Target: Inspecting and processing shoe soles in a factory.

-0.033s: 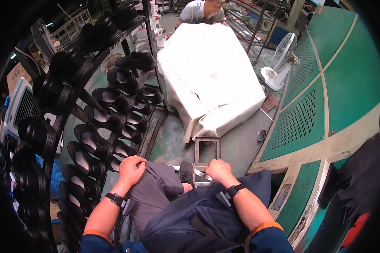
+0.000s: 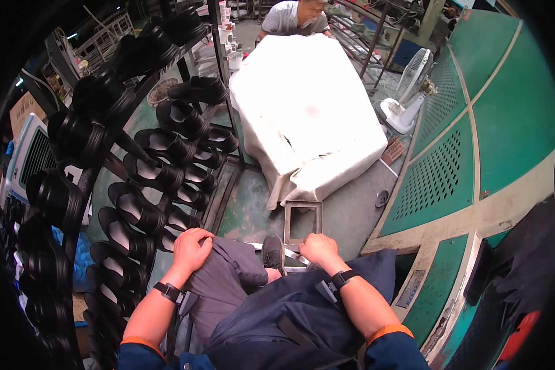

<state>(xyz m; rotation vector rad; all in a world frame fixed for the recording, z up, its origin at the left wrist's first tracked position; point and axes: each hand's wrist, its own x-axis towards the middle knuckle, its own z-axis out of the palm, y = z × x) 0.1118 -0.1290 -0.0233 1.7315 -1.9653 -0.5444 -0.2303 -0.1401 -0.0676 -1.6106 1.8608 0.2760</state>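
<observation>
My left hand [image 2: 193, 248] rests over my left knee on the grey trouser leg [image 2: 228, 271], its fingers laid over the knee and holding nothing that I can see. My right hand [image 2: 319, 249] is closed above my other knee, beside the dark navy apron [image 2: 302, 308]; its fingertips are turned away, so I cannot tell whether anything is in them. Just past that hand a small square metal frame [image 2: 304, 222] stands on the floor. A dark shoe [image 2: 273, 253] shows between my hands.
Racks of black shoes [image 2: 161, 145] rise at my left. Ahead is a large block under a white cloth [image 2: 314, 105], with a person [image 2: 295, 17] leaning behind it. A white fan [image 2: 407, 92] stands near green machine panels [image 2: 431, 179] on the right.
</observation>
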